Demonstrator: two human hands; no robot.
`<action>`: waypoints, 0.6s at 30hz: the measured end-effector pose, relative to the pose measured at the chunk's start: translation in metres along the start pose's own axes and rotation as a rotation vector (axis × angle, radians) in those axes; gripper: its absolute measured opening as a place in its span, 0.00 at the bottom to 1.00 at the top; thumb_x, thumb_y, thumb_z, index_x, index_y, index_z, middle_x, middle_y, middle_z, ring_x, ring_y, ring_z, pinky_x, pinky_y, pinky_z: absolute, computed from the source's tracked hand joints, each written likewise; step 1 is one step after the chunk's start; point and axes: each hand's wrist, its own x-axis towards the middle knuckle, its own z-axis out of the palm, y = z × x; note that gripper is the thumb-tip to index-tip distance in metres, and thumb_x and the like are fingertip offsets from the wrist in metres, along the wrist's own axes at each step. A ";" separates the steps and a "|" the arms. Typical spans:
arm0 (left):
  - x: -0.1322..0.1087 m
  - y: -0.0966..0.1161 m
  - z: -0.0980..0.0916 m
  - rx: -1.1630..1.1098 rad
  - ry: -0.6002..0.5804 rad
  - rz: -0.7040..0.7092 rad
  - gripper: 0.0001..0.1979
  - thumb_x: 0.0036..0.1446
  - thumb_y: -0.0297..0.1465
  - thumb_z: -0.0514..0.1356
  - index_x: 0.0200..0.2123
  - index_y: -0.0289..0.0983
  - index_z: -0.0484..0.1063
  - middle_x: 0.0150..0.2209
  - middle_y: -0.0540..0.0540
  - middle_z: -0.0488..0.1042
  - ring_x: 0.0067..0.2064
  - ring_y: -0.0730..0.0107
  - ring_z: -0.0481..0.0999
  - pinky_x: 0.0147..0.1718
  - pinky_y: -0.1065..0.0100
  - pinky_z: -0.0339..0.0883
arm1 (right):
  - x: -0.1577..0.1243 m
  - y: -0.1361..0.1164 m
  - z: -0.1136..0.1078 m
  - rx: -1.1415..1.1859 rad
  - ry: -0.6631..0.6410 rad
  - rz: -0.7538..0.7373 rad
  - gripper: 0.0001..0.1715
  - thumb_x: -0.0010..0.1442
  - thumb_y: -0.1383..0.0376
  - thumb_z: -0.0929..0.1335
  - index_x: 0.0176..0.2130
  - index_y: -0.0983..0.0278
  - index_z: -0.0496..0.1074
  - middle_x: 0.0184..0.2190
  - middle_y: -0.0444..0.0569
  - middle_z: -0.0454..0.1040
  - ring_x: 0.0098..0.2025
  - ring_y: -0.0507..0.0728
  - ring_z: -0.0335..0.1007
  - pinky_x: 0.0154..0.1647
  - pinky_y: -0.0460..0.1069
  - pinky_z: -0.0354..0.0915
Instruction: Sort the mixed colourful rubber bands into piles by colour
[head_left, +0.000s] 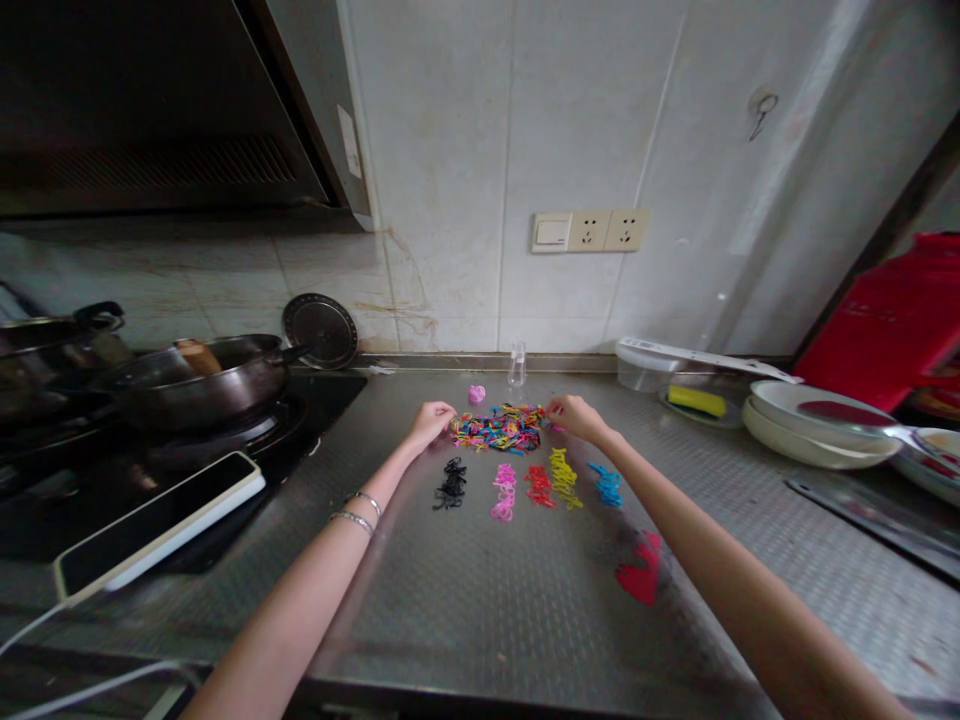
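A mixed pile of small coloured rubber bands (499,428) lies on the steel counter (480,600). My left hand (430,421) rests curled at the pile's left edge; I cannot see anything in it. My right hand (571,413) pinches at the pile's right edge. In front of the pile lie sorted little heaps: black (451,484), pink (505,490), red (538,486), yellow (563,477) and blue (607,485).
A phone (154,522) on a cable lies on the stove at left, beside a wok (196,382). A small clear bottle (517,365) and a pink lump (476,394) stand behind the pile. Plates (814,425), a sponge (696,400) and a plastic tub (646,367) sit at right.
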 end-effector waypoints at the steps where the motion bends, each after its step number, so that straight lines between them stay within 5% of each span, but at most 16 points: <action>1: 0.000 0.000 0.000 -0.002 0.003 -0.002 0.08 0.44 0.29 0.55 0.25 0.31 0.71 0.14 0.54 0.62 0.18 0.79 0.60 0.18 0.75 0.50 | -0.001 0.001 -0.001 0.014 0.020 -0.005 0.13 0.50 0.63 0.63 0.33 0.62 0.75 0.30 0.49 0.76 0.30 0.52 0.69 0.27 0.42 0.58; 7: 0.001 -0.001 0.001 -0.015 0.012 0.001 0.07 0.44 0.29 0.56 0.24 0.31 0.71 0.14 0.54 0.62 0.18 0.79 0.60 0.18 0.75 0.50 | -0.015 -0.005 -0.006 0.190 0.085 -0.129 0.13 0.50 0.63 0.63 0.31 0.66 0.75 0.27 0.49 0.75 0.29 0.53 0.69 0.29 0.43 0.60; 13: 0.000 0.000 0.001 -0.034 0.007 0.011 0.07 0.43 0.28 0.55 0.24 0.31 0.71 0.13 0.54 0.62 0.17 0.79 0.59 0.18 0.76 0.50 | -0.042 -0.036 -0.012 0.423 -0.145 -0.359 0.12 0.48 0.64 0.65 0.30 0.67 0.75 0.26 0.46 0.75 0.28 0.51 0.68 0.29 0.43 0.61; 18: -0.002 0.002 0.000 -0.003 -0.004 0.008 0.08 0.43 0.29 0.56 0.25 0.31 0.72 0.15 0.52 0.65 0.18 0.79 0.61 0.18 0.76 0.51 | -0.060 -0.053 -0.012 0.416 -0.244 -0.370 0.11 0.46 0.68 0.65 0.29 0.67 0.76 0.25 0.46 0.75 0.27 0.51 0.67 0.28 0.42 0.61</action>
